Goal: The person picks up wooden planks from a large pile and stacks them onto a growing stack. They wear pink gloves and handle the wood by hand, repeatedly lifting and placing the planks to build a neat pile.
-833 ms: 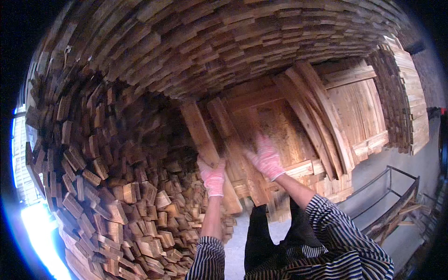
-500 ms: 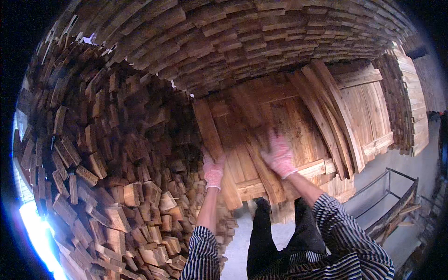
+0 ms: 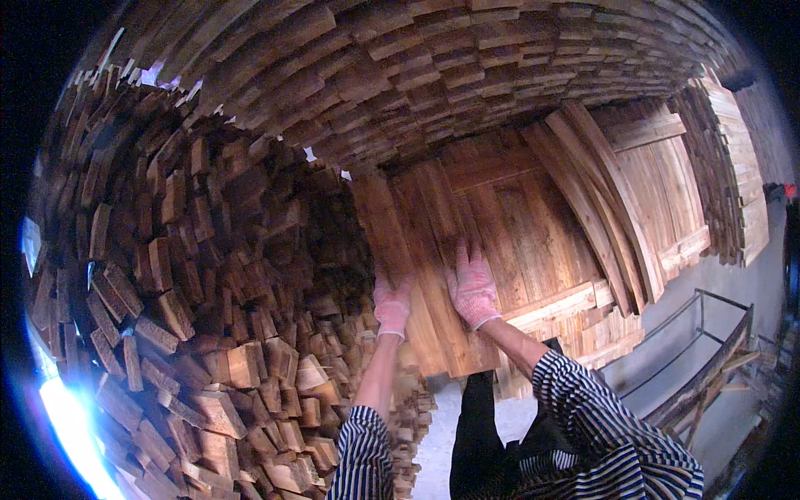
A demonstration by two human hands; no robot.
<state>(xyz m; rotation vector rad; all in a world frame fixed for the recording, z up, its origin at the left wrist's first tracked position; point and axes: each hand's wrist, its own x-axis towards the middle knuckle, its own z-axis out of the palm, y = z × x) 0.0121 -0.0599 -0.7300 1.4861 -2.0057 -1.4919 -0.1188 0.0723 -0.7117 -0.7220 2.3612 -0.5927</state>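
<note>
Several long brown planks (image 3: 425, 325) lie side by side on a stack of boards, running away from me. My left hand (image 3: 392, 307), in a pink-and-white knit glove, rests at their left edge; its fingertips are dim in shadow. On their right side lies my right hand (image 3: 473, 290), gloved alike, with fingers stretched out along the wood and nothing gripped in it. The planks sit between the two hands, their near ends jutting past the stack's front edge.
More loose planks (image 3: 596, 200) lie slantwise farther right on the stack. A large heap of cut wood blocks (image 3: 225, 358) fills the left. Behind rises a tall wall of stacked boards (image 3: 467, 75). A dark metal frame (image 3: 700, 367) stands at right.
The planks under my hands have drawn together side by side, closing the gap between them. My left hand has shifted right and my right hand left, so they are nearer each other.
</note>
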